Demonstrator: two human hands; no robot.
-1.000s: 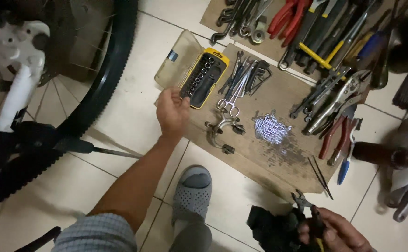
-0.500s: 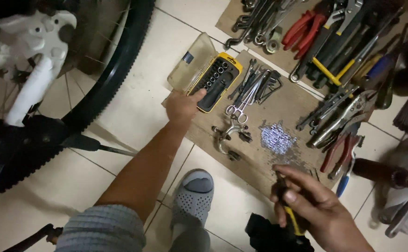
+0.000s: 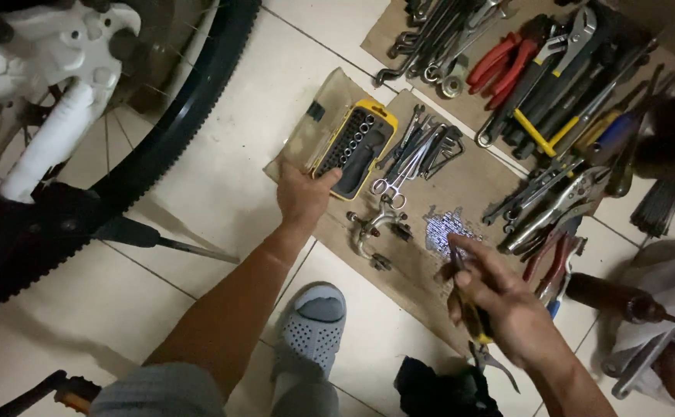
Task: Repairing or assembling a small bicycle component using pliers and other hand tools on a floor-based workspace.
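Note:
My left hand [image 3: 304,194] reaches out over the floor and rests its fingers on the near end of a yellow and black socket-bit case [image 3: 356,146] with a clear lid. My right hand [image 3: 499,305] is closed around a small hand tool with a yellow and black handle [image 3: 470,309], its tip pointing up toward a pile of small silver bits [image 3: 445,228]. A metal brake caliper [image 3: 376,228] lies on the brown cardboard [image 3: 418,270] between my two hands.
Pliers, wrenches, scissors and screwdrivers [image 3: 553,85] lie on cardboard sheets at the upper right. A bicycle tyre [image 3: 175,131] and white frame [image 3: 44,93] stand at left. My foot in a grey sandal [image 3: 314,324] is below, with a dark cloth [image 3: 438,390] beside it.
My right hand has risen from the lower edge with the yellow-handled tool, toward the silver bits. My left hand has stayed at the socket-bit case.

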